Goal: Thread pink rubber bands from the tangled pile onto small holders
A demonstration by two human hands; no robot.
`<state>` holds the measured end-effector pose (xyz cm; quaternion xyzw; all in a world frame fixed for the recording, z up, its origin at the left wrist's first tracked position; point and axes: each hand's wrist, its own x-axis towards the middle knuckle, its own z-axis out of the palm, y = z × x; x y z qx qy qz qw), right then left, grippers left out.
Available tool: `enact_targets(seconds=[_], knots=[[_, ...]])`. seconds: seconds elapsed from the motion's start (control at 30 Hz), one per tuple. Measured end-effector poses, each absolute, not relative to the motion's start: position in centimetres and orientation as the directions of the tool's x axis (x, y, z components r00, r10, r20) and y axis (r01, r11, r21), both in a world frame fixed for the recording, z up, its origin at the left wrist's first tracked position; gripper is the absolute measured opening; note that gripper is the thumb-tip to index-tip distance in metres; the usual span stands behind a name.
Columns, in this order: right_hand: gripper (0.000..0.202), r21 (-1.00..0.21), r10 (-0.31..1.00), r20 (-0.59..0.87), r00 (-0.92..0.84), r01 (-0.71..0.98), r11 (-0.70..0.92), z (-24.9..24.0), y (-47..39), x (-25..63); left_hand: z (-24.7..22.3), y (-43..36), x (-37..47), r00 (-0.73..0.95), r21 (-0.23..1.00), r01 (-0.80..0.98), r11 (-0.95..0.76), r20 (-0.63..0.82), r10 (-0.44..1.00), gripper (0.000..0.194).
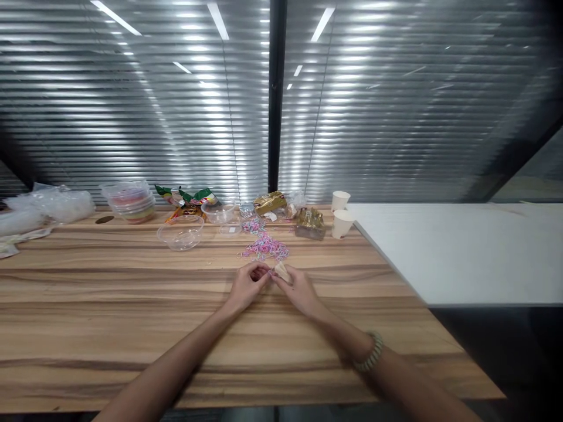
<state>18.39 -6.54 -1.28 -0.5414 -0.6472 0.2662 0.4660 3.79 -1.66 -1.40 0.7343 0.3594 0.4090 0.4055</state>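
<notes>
My right fingers (pixel 284 285) partly cover the pale piece (pixel 282 270); I can't tell what it is. The bit by my left fingers (pixel 262 280) is too small to make out. The near cup (pixel 343 225) hides the far cup's (pixel 340 200) foot. The bottom edge crops my forearms (pixel 176 357), the left edge the bags (pixel 26 218).

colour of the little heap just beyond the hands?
The heap is mostly pink, mixed with pale bluish bits. Best seen in the head view, the only one.

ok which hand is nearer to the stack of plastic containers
Left. The left hand is to the right of the stack of plastic containers and nearer the person; the right hand is farther right, past the left hand.
</notes>
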Motion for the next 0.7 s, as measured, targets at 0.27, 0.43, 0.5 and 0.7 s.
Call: enact_targets(seconds=[0.27,0.43,0.5,0.7], knots=[[0.021,-0.852,0.951,0.307,0.017,0.451,0.267,-1.31,-6.53,18.37,-1.19,-1.77,3.80,0.403,0.903,0.178,-0.391,0.296,0.866,0.020],[0.023,-0.851,0.951,0.309,0.005,0.447,0.274,-1.24,-6.54,18.35,-1.43,-1.56,3.74,0.398,0.902,0.163,-0.400,0.311,0.863,0.023],[0.023,-0.850,0.950,0.312,0.017,0.451,0.271,-1.25,-6.54,18.36,-1.64,-1.44,3.62,0.407,0.894,0.167,-0.415,0.321,0.855,0.023],[0.024,-0.853,0.942,0.324,0.090,0.459,0.249,-1.37,-6.49,18.53,-1.60,-1.57,3.50,0.425,0.867,0.207,-0.452,0.337,0.840,0.022]])
